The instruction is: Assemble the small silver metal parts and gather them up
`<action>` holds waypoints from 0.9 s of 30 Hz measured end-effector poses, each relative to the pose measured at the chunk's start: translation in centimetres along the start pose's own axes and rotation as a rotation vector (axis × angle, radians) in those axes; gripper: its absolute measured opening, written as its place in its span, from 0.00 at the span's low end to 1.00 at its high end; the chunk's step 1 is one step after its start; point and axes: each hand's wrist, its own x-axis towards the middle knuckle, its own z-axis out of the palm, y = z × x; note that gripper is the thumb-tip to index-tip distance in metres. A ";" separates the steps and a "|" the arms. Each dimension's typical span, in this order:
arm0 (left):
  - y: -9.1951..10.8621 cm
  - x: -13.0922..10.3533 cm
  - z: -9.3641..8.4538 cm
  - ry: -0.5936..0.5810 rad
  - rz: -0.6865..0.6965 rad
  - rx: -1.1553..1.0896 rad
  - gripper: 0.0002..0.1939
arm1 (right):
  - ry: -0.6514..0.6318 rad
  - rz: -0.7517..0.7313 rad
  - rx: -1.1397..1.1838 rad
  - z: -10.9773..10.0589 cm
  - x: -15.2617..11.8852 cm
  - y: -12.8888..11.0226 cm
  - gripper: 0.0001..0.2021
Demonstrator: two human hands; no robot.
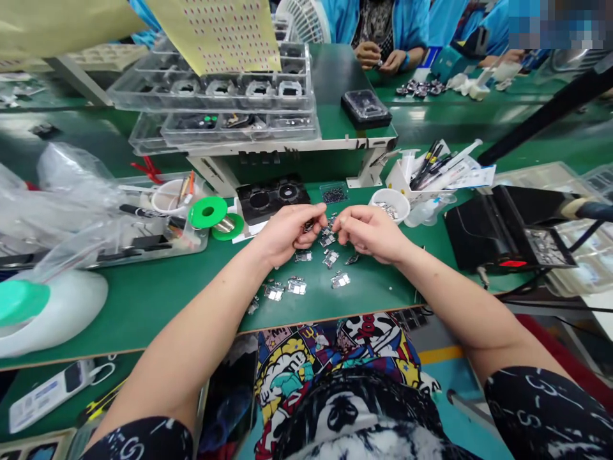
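My left hand (297,233) is closed around a small dark part (309,225), mostly hidden by the fingers. Close to its right, my right hand (366,231) has its fingers curled together in a pinch; whatever is between them is too small to make out. Beneath and between both hands lie several small metal parts (330,257) on the green table (182,306). More such parts (297,285) are spread nearer the table's front edge. A white bowl (390,204) of small pieces stands just behind my right hand, and a small clear tray (334,193) of dark bits sits behind the gap.
Left are a green solder spool (207,212), a cluttered clear bin (191,246) and a white bottle (71,306). A black device (498,233) and a pen box (407,182) stand right. Stacked trays (215,96) sit on a raised shelf; a co-worker's hands (380,57) show beyond.
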 end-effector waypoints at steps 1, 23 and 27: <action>-0.1 -0.1 0.1 0.006 -0.010 0.028 0.18 | 0.011 0.011 -0.009 0.0 0.0 0.0 0.17; -1.5 -0.8 1.2 -0.130 0.051 0.558 0.12 | -0.010 -0.227 0.186 0.2 0.2 0.1 0.24; -1.6 -0.9 1.5 -0.172 0.085 0.614 0.11 | 0.015 -0.260 0.201 0.2 0.2 0.1 0.24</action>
